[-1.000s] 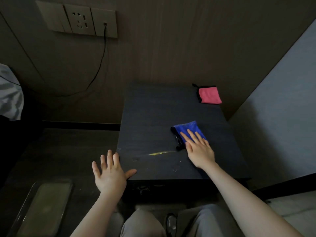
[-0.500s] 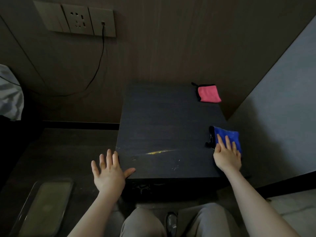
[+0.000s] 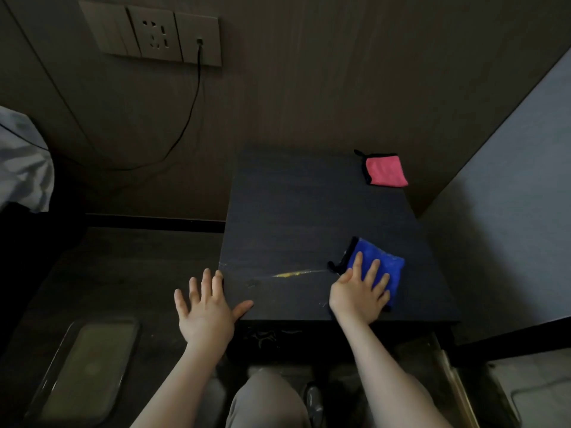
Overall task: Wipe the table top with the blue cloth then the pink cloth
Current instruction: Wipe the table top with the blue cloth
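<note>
Right hand (image 3: 358,291), fingers spread flat, presses the blue cloth (image 3: 378,265) on the dark surface (image 3: 293,211); left hand (image 3: 207,310) rests open at its edge.

Both forearms are bare to the lower frame edge; no sleeve, watch, ring or band shows on either. The left hand (image 3: 206,316) and right hand (image 3: 358,296) carry no glove or marking. Below the table top (image 3: 293,217), the knees are covered by plain grey-beige trousers (image 3: 265,400) of smooth fabric. Between the knees lies a dark shoe (image 3: 312,404), details unclear.
</note>
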